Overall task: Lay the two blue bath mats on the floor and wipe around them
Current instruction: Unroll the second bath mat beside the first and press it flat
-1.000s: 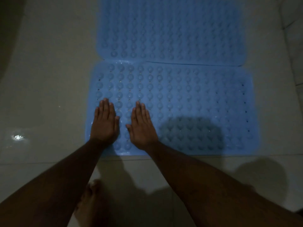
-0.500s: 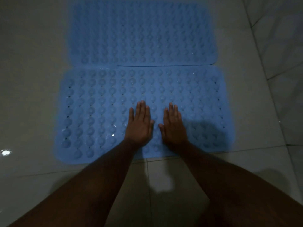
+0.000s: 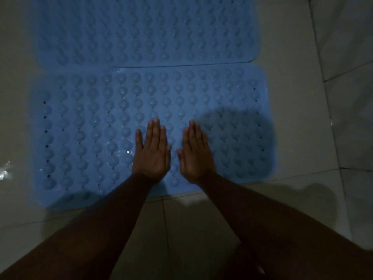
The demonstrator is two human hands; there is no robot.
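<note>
Two blue bath mats with rows of round bumps lie flat on the pale tiled floor, long edges side by side. The near mat fills the middle of the view, and the far mat lies beyond it, its near edge slightly overlapping. My left hand presses flat on the near mat's front middle, fingers straight and together. My right hand lies flat just beside it, also with straight fingers. Neither hand holds anything.
The glossy tile floor surrounds the mats, with a wet glint at the far left. A tiled wall or step rises at the right. My shadow falls on the near mat's right part.
Both flat hands have slid to the right along the near mat, from its left end to its middle. The view has shifted with them.
</note>
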